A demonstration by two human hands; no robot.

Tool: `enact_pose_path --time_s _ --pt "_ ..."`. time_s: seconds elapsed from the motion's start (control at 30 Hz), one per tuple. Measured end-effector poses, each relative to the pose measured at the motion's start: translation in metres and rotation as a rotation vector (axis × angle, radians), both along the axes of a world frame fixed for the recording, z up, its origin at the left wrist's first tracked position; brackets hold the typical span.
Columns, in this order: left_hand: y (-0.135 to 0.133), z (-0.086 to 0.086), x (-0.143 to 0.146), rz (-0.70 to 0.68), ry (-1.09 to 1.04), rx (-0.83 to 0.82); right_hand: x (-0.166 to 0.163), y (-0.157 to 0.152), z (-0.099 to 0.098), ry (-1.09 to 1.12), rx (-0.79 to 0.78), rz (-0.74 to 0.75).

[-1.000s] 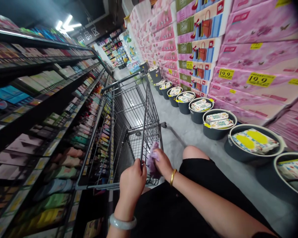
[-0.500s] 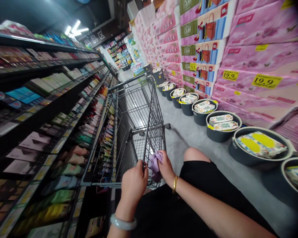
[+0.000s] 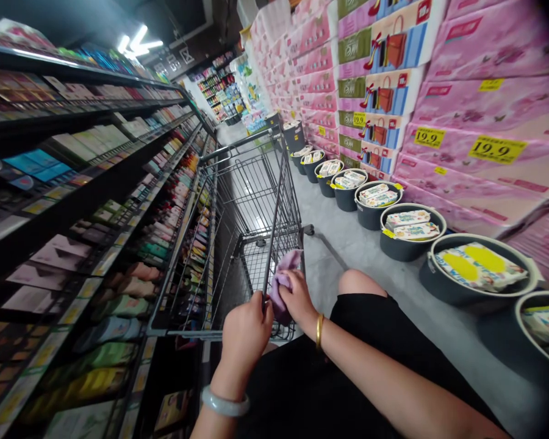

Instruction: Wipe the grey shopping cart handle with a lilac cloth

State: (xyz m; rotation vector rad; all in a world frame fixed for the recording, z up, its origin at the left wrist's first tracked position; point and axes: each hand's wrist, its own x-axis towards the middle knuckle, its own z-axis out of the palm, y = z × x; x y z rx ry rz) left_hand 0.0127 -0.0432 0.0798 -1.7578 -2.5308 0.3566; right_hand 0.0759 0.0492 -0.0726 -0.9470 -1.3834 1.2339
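Since the frame half a second earlier, the purple cloth point(image 3: 280, 296) has changed shape: its upper end now stands up above the right hand point(image 3: 299, 302), where before it was bunched lower beside the fingers. The left hand point(image 3: 247, 332) has barely shifted.

The right hand is clamped on the cloth, fingers and thumb pinching its middle so that folds stick out above and below; this probably keeps the cloth pressed to the rail point(image 3: 274, 222) just beside it. Exact contact between cloth and rail is hard to make out. The left hand, immediately left of the cloth, is closed in a fist around the rail's near end, presumably to steady it.

Ahead of both hands stretches the cart point(image 3: 183, 334), a grey wire frame; the rail is part of it, running forward and away from the left fist. Just behind the right hand, a gold bangle point(image 3: 319, 331) circles that wrist; a pale bangle point(image 3: 226, 402) circles the left.

Farther right of the right hand, buckets point(image 3: 439, 283) line the floor, each holding wipes point(image 3: 478, 265) lying face up, likely for easy viewing. Beyond them rise pink packs point(image 3: 485, 134). Well left of the left hand, stocked shelves point(image 3: 71, 314) recede.
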Motion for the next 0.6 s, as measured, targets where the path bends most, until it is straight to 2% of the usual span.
enact_pose_path --time_s 0.2,0.33,0.47,0.6 --pt "0.003 0.000 -0.011 -0.032 -0.003 0.020 0.006 -0.024 0.002 0.021 0.117 0.110" --pt "0.002 0.001 -0.019 -0.042 -0.004 0.034 0.006 -0.029 0.004 0.025 0.206 0.075" --pt "-0.004 0.001 -0.024 -0.057 -0.009 0.030 0.005 -0.003 0.012 0.011 0.230 0.117" --pt "-0.012 0.000 -0.028 -0.069 -0.045 0.020 0.009 0.023 0.035 -0.002 0.227 -0.021"
